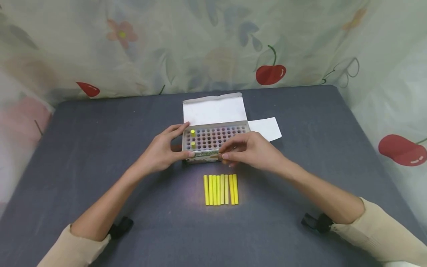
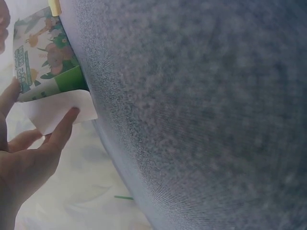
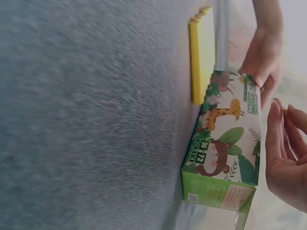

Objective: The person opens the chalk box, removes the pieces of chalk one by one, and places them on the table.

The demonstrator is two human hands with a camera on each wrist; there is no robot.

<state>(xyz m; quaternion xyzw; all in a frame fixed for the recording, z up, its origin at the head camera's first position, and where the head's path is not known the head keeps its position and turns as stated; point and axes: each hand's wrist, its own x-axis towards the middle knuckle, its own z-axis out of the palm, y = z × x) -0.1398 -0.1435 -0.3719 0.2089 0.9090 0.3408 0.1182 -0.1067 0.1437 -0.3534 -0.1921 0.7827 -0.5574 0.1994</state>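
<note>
A printed cardboard box [image 1: 204, 158] stands on the dark table, its white lid [image 1: 215, 110] folded back. Inside is a tray of round holes [image 1: 218, 135], with two yellow chalk sticks [image 1: 193, 144] upright near its left end. My left hand [image 1: 161, 150] grips that end of the box, thumb on the front edge and index finger at the back corner. At the front edge, right of the middle, my right hand [image 1: 250, 150] hovers with bent fingers, thumb and fingertips close together. No stick shows between those fingers [image 3: 276, 129] in the right wrist view.
Several yellow chalk sticks [image 1: 214, 190] lie side by side in front of the box. A white side flap [image 1: 267, 128] sticks out at the box's right end. Behind the table [image 1: 100, 148] hangs a printed curtain [image 1: 213, 48]. Black straps [image 1: 318, 222] sit near both sleeves.
</note>
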